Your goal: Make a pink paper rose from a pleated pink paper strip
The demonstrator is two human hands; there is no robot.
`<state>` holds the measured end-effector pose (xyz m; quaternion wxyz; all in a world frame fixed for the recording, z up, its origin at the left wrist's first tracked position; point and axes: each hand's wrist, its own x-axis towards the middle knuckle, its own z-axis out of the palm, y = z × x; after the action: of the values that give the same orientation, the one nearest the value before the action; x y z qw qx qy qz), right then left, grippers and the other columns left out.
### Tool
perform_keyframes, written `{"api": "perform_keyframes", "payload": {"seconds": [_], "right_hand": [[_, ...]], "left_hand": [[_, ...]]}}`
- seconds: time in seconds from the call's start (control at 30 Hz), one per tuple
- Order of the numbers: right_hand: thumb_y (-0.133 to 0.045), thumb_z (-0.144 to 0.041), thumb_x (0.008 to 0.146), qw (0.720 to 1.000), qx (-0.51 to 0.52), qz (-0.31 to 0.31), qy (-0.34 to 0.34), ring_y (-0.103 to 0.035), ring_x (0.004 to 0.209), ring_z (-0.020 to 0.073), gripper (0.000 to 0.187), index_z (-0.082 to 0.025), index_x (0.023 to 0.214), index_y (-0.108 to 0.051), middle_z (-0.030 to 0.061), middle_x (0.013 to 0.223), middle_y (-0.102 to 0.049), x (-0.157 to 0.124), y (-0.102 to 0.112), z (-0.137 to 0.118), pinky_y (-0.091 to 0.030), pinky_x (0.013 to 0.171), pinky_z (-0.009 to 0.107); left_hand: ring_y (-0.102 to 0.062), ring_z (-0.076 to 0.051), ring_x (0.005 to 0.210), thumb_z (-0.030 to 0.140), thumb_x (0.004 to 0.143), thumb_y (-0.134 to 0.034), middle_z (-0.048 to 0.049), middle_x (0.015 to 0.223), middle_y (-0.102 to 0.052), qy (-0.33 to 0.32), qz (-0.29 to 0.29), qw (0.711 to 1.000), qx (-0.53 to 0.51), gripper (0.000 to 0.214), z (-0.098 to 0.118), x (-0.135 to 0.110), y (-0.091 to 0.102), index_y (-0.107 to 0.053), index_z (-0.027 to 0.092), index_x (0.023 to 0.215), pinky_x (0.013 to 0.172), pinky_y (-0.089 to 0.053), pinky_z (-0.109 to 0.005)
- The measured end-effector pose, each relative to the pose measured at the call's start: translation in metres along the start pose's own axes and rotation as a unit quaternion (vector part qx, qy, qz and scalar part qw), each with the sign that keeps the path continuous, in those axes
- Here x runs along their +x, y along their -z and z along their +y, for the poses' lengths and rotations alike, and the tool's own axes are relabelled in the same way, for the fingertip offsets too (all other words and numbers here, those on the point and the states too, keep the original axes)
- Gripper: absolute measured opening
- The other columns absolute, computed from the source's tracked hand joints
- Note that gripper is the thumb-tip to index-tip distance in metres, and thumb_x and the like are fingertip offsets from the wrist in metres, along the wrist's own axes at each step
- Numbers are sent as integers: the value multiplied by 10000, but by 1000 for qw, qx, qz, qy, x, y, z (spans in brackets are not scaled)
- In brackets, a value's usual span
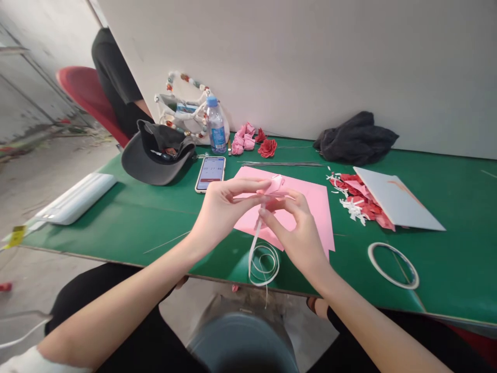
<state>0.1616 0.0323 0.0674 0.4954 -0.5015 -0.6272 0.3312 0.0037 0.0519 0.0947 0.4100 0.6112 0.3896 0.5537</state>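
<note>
A pale pink bud [276, 184] is seen against a brighter pink sheet [318, 207] on a green table [458, 269], with a white coil [264, 264] below. Red scraps [359, 199] are heaped to the right. Red roses [267, 148] and pink roses [244, 140] are set beside a blue-labelled bottle [216, 135], and a black cloth [355, 140] lies against a white wall [349, 62].

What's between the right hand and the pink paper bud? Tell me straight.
Nothing visible: the right hand is touching the small folded pink paper bud, which the left hand pinches from the other side.
</note>
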Motion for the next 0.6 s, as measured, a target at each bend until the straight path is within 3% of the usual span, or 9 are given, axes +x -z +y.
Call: {"api": "perform_keyframes", "payload": {"seconds": [0.2,0.47,0.6], "right_hand": [[-707,-347,844,999,-14,-5,34,-502,1294,262,142,-243,746,-704,83,1274,-560,-1,1,-3,-394,1121,482],[-714,-357,833,982,-95,-164,-9,-534,1268,289,171,-245,705,-696,54,1275,-607,21,38,-8,-370,1097,512],[-750,-442,795,968,-86,-227,-61,-594,1180,290,214,-245,804,-668,50,1135,-678,30,53,-3,-406,1050,512]], "left_hand": [[-732,-227,999,190,759,-809,-15,1022,-792,-2,-5,1000,2,173,2,0,0,-811,267,913,857,-612,-313],[-715,-283,1060,267,711,-855,-39,1061,-783,-12,71,997,-5,266,10,14,18,-800,249,971,962,-578,-428],[-721,-270,1056,235,717,-852,-26,1041,-788,-6,64,997,-32,250,13,13,17,-800,262,960,976,-576,-422]]}}
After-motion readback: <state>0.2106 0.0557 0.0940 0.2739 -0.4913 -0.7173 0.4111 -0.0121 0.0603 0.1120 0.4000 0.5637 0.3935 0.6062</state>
